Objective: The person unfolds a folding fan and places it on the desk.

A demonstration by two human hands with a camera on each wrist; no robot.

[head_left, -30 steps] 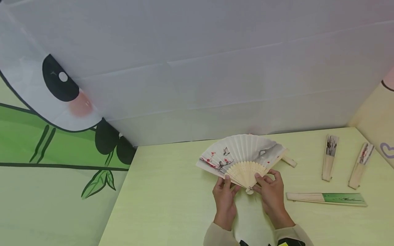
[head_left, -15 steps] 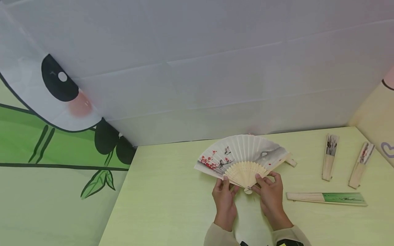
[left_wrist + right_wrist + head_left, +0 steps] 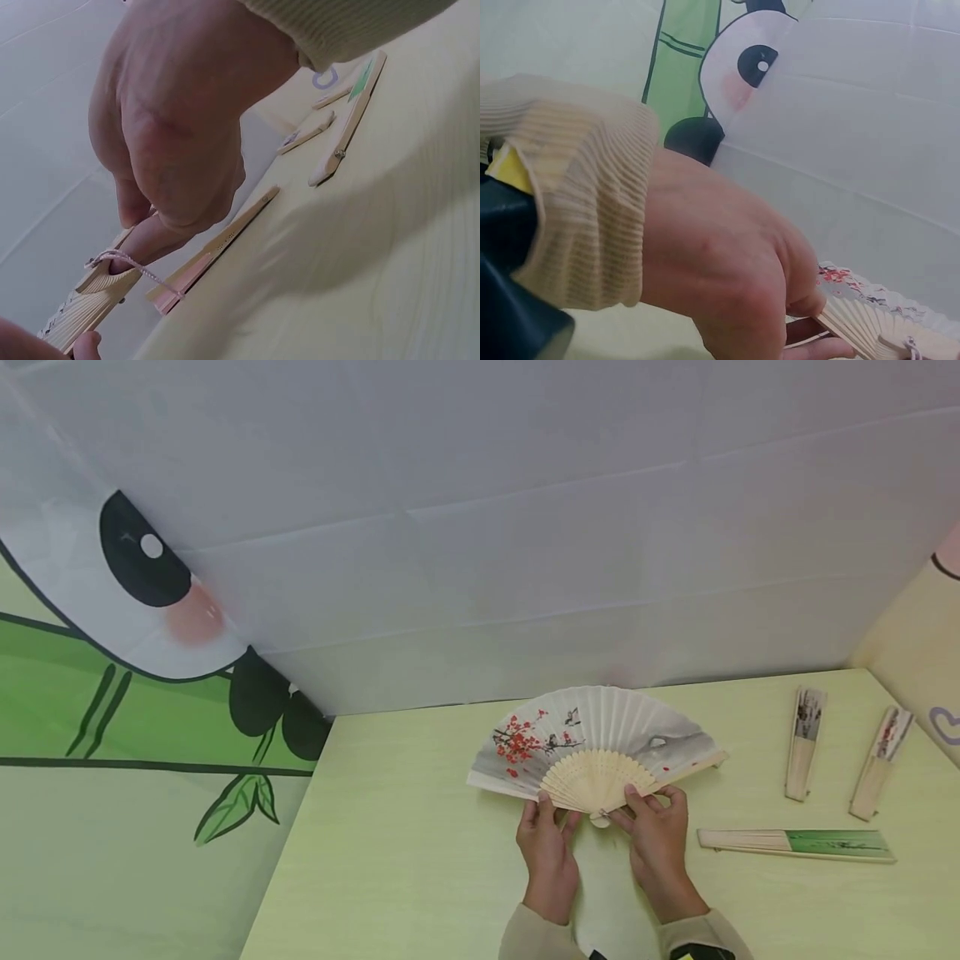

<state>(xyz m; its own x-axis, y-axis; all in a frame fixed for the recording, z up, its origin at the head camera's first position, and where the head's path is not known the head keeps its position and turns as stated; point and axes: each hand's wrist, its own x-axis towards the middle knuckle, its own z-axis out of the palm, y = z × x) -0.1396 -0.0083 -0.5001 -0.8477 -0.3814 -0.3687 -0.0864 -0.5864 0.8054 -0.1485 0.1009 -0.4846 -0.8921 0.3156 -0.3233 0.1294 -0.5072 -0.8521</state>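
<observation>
A folding fan [image 3: 600, 777] is spread in a wide arc, white paper with red blossoms, small birds and grey shading over pale pierced ribs. My left hand [image 3: 550, 860] holds its left end rib low down, thumb on the front. Close to the pivot, my right hand [image 3: 660, 856] pinches the right side between thumb and fingers. In the left wrist view, a thin pink cord [image 3: 142, 268] loops from the pivot of the fan [image 3: 90, 304]. Behind the spread one lies a closed fan with pink paper [image 3: 217, 251], mostly hidden in the head view.
To the right on the pale table [image 3: 375, 860] lie a closed green fan [image 3: 795, 845], a closed fan with dark print [image 3: 805, 743] and a closed fan with red-and-grey print [image 3: 880, 764]. A white wall sheet [image 3: 480, 568] rises at the table's back edge.
The fan has spread wider at both sides, showing more of the red blossoms. Its right edge now covers the closed fan's end. Both hands keep their grip and have hardly moved.
</observation>
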